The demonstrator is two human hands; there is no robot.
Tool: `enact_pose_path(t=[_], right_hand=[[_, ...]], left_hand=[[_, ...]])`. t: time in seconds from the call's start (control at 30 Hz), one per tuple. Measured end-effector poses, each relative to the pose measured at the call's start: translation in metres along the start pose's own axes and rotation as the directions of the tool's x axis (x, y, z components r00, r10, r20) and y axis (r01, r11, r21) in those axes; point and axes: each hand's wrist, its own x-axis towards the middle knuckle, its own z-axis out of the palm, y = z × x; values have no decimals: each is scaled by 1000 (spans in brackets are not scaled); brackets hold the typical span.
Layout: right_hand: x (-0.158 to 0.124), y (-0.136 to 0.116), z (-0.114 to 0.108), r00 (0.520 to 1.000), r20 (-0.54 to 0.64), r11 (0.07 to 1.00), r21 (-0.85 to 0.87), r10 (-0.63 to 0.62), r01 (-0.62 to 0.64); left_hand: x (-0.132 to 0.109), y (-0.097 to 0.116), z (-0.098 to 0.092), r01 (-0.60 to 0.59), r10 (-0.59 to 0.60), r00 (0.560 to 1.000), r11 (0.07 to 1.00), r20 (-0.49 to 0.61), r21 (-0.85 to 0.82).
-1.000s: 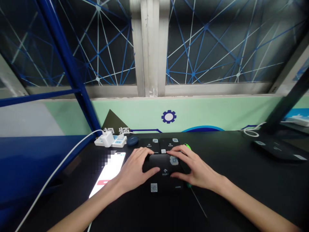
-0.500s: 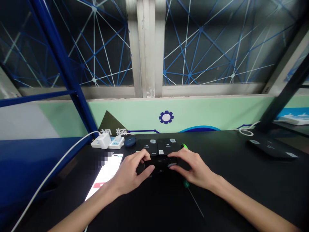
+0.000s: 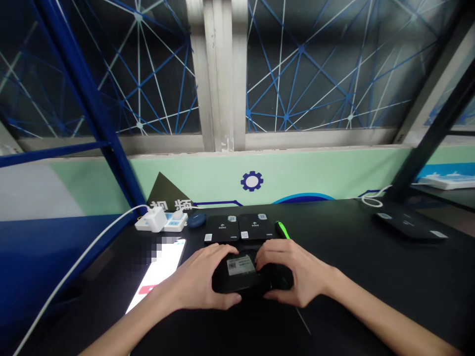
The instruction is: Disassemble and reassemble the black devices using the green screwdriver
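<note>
Black flat case (image 3: 241,283) gripped between left hand (image 3: 197,280) and right hand (image 3: 294,270) — both closed round its sides, label kept facing up, over tabletop (image 3: 352,262). Two matching black cases (image 3: 221,229) set just beyond — green-handled screwdriver (image 3: 282,230) beside them.

Chinese characters on the far wall; other print too small to read.
White characters "视频" (image 3: 170,204) stand low on the green wall (image 3: 208,173). Two far black cases (image 3: 221,229) bear unreadable small white print. A white sticker (image 3: 236,265) on the near black case (image 3: 230,282) shows a QR code and tiny print.
</note>
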Motion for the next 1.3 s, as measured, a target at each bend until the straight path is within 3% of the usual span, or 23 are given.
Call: enact_pose_path(t=[0.1, 0.23, 0.43, 0.63, 0.83, 0.97, 1.3], right_hand=[[-2, -1, -5, 1000, -15, 999, 53, 4, -3], [-3, 6, -5, 988, -140, 997, -15, 70, -73], [-3, 17, 2, 941, -276, 965, -117, 196, -236], [-3, 20, 3, 905, -348, 943, -129, 246, -306], [-2, 25, 4, 817, -457, 893, -96, 352, -439], [-1, 26, 3, 793, -452, 867, -80, 409, -492], [1, 22, 2, 808, -398, 857, -91, 435, -506]], left_hand=[[1, 3, 1, -27, 27, 1000, 1000, 8, 8], [1, 1, 5, -59, 58, 998, 997, 5, 45], [0, -7, 5, -8, 7, 1000, 998, 21, 68], [1, -13, 9, 24, -27, 999, 988, 16, 150], [4, -7, 7, -16, 33, 996, 981, -85, 193], [4, -5, 3, -47, 74, 990, 976, -120, 211], [6, -4, 4, -27, 50, 992, 981, -113, 194]])
